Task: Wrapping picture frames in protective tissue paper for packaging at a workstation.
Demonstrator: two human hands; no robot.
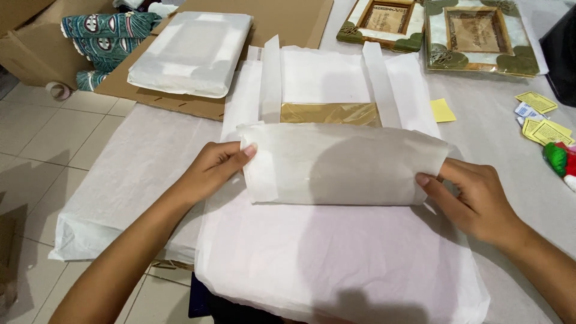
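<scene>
A wide fold of white tissue paper (342, 162) lies between the two hands, its left end pinched under the thumb of the left hand (216, 168) and its right end touched by the fingertips of the right hand (474, 201). Just beyond the fold a gold-coloured flat object (330, 113) shows, partly wrapped, with two white paper strips (271, 78) running away from the hands.
</scene>
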